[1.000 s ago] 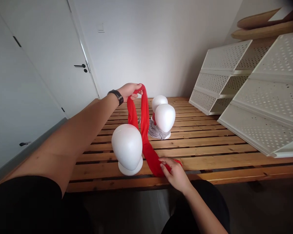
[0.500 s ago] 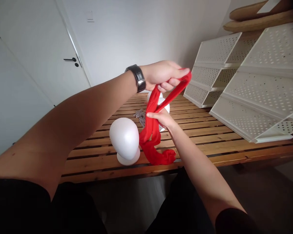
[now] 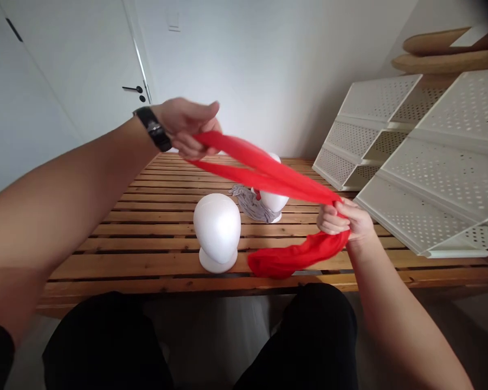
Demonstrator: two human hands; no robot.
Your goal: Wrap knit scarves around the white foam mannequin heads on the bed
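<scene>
A red scarf is stretched between my two hands, above the slatted wooden table. My left hand, with a black watch on the wrist, has its fingers hooked in the scarf's looped end, thumb raised. Lower and to the right, my right hand is closed round the scarf. From it the loose end hangs and curls back left over the table's front edge. Between my arms a white foam head stands upright on its base, bare, apart from the scarf.
Behind, another white head stands with a grey fringed cloth beside it; the scarf partly hides it. White perforated racks stand along the table's right side. A door with a black handle is at the left.
My left hand has swung left with the looped end, and my right hand has moved right and closed round the scarf. The scarf is now pulled out between them, clear of the front head.
</scene>
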